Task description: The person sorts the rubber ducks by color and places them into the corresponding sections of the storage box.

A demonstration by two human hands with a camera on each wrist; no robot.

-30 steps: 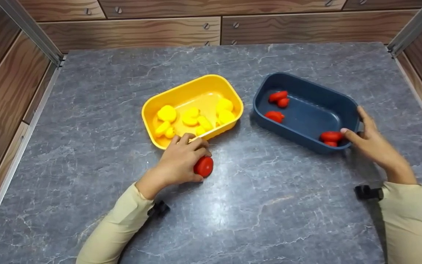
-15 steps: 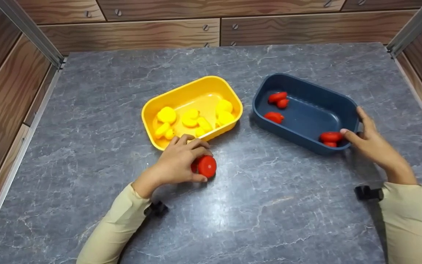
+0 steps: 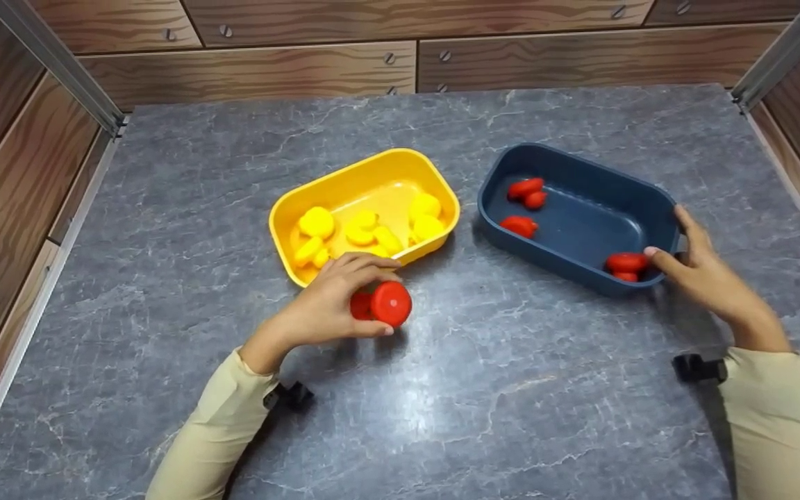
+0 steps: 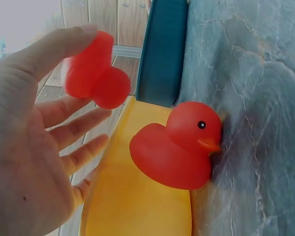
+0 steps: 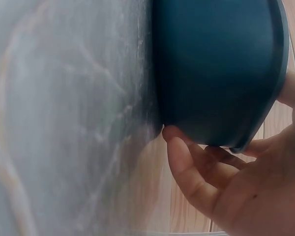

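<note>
My left hand [image 3: 323,298] pinches a red rubber duck [image 3: 392,303] between thumb and fingers, just in front of the yellow tub [image 3: 344,167]. In the left wrist view this held duck [image 4: 91,69] is up off the table. Below it, a second red rubber duck [image 4: 177,147] with an orange beak stands on the table by the yellow tub's wall; the hand mostly hides it from the head view. My right hand [image 3: 712,278] grips the right end of the dark blue tub [image 3: 573,260], thumb over the rim and fingers outside against the wall.
Several yellow ducks [image 3: 317,222] lie in the yellow tub. Inside the blue tub, red ducks [image 3: 525,187] sit at the left, with more red ones [image 3: 626,262] near the right thumb. Wood-patterned panels [image 3: 247,69] border the grey marbled table [image 3: 483,389].
My left hand has taken the red duck up off the table, tilting and lifting it slightly. The right hand keeps its place on the blue tub.
</note>
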